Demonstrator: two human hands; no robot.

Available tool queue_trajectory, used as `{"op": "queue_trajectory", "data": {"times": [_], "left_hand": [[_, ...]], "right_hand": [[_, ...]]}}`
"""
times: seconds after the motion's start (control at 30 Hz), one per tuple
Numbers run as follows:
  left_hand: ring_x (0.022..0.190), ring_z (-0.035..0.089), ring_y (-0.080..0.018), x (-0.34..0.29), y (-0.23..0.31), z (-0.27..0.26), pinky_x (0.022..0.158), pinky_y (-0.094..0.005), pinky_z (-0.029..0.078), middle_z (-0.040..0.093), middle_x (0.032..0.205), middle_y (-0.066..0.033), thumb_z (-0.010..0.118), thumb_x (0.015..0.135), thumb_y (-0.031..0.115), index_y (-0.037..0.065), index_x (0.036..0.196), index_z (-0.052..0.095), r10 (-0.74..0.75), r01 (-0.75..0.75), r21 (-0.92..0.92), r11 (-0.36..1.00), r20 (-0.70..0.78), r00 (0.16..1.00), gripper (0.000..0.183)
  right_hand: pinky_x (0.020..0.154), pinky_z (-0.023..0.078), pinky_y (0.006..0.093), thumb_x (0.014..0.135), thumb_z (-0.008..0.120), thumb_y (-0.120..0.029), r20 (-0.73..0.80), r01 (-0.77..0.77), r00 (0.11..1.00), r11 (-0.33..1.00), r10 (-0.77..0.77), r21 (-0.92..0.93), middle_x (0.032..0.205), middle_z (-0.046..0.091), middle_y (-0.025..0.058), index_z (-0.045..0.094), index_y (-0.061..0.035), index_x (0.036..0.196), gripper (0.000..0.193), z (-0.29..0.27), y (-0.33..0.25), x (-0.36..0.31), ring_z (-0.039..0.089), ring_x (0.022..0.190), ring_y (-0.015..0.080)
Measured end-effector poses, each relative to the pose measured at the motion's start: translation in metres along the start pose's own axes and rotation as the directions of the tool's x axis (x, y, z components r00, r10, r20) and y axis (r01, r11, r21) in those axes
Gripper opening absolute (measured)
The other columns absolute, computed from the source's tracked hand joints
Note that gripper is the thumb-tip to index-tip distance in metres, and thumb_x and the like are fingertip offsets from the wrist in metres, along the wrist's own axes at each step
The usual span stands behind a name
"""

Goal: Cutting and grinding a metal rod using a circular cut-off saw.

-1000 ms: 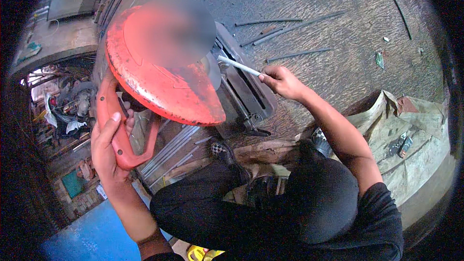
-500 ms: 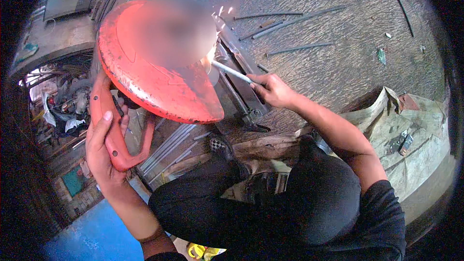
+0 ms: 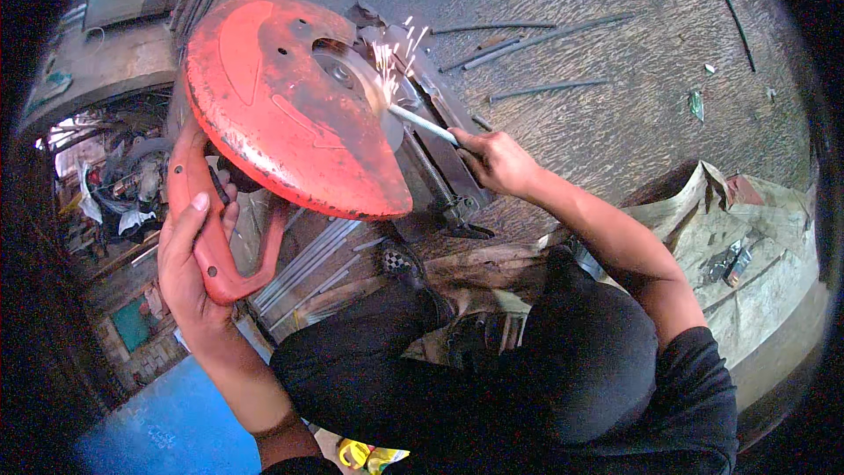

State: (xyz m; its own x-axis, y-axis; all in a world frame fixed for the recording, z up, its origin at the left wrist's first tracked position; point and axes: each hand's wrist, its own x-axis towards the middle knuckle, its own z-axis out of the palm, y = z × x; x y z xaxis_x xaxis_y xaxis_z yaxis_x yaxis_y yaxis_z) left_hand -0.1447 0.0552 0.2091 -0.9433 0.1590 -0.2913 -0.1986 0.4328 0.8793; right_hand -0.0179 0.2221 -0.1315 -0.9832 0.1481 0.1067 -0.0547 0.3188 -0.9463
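A cut-off saw with a round, scuffed red guard [image 3: 237, 97] stands in front of me at the left. My left hand [image 3: 186, 268] is closed around its red loop handle [image 3: 209, 251], with the thumb along the outer side. Between thumb and fingers, my right hand [image 3: 501, 163] grips a thin grey metal rod [image 3: 425, 125]. The rod's far end meets the saw's cutting disc [image 3: 395, 134] at the guard's open edge, and sparks [image 3: 392, 70] fly up from there. Under the disc lies the saw's dark metal base [image 3: 444, 167]; the guard hides most of the disc.
Several metal rods [image 3: 554, 39] lie on the rough floor beyond the saw. Grey rods [image 3: 308, 255] lie bundled beside my checkered shoe [image 3: 400, 261]. A crumpled tarp [image 3: 756, 237] spreads at the right, a blue sheet [image 3: 176, 413] at the lower left. Clutter [image 3: 123, 185] fills the left side.
The guard and handle have shifted slightly, with my left hand still on the handle. The sparks at the rod's end now form a thicker spray. My right hand stays almost in place.
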Motion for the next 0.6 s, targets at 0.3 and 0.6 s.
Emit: {"op": "queue_trajectory", "data": {"times": [0.3, 0.6], "left_hand": [[0.102, 0.056, -0.0242, 0.0, -0.001, 0.001, 0.093, -0.0358, 0.043, 0.055, 0.113, -0.016, 0.058, 0.084, 0.013, -0.006, 0.123, 0.044, 0.019, -0.019, -0.003, 1.0, -0.033, 0.999, 0.046], [0.094, 0.058, -0.0202, 0.003, 0.0, -0.006, 0.085, -0.0322, 0.047, 0.058, 0.105, -0.0139, 0.058, 0.085, 0.014, -0.005, 0.119, 0.048, -0.002, 0.005, 0.052, 0.999, -0.042, 0.999, 0.04]], "right_hand": [[0.068, 0.049, 0.0471, 0.073, 0.053, -0.006, 0.082, -0.012, 0.996, 0.982, 0.028, -0.187, 0.088, 0.06, 0.0187, 0.039, -0.0113, 0.135, 0.063, -0.012, -0.002, -0.003, 0.06, 0.076, 0.0392], [0.066, 0.049, 0.0429, 0.084, 0.05, -0.015, -0.087, -0.086, 0.992, 0.996, 0.086, 0.008, 0.075, 0.06, 0.0148, 0.056, -0.0087, 0.119, 0.037, -0.012, -0.008, 0.003, 0.061, 0.069, 0.0329]]}}
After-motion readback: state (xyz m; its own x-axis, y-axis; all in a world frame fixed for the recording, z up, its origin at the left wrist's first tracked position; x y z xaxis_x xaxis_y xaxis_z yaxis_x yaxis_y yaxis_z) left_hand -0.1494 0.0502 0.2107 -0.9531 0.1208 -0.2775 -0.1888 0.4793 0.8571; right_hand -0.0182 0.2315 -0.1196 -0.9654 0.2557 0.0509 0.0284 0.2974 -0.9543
